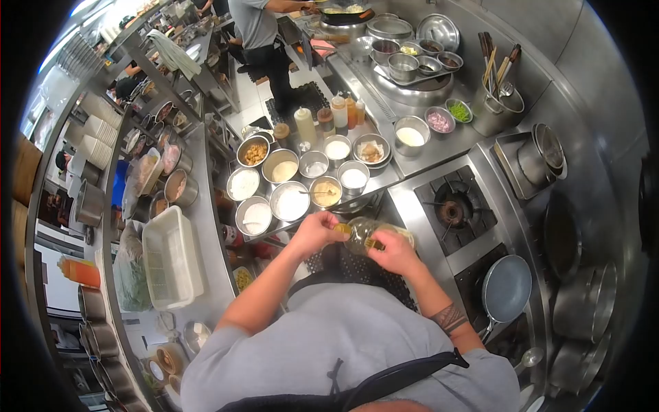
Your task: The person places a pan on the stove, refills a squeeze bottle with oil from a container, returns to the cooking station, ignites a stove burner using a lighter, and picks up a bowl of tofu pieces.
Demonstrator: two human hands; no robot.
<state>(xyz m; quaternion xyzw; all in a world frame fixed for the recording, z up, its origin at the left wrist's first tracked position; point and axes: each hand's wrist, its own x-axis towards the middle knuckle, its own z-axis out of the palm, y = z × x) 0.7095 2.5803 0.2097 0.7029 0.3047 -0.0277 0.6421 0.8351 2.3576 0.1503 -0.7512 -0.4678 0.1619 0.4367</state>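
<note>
A clear plastic bottle (360, 232) is held in front of my body, its body reaching to the right. My right hand (396, 253) is wrapped round the near side of it, where a yellow-and-dark patch shows by the fingers. At the bottle's left end, my left hand (317, 235) pinches a yellow cap (342, 229). I cannot tell whether the cap is on the neck or apart from it. Just beyond my hands stand a bowl of yellowish paste (325, 192) with a spoon in it and a bowl of white powder (290, 201).
Squeeze bottles (305, 126) and several metal bowls crowd the counter ahead. To the right are a gas burner (451, 210) and a frying pan (506, 288). A white plastic tub (168, 257) stands on the left counter. Another person (257, 31) works at a wok further off.
</note>
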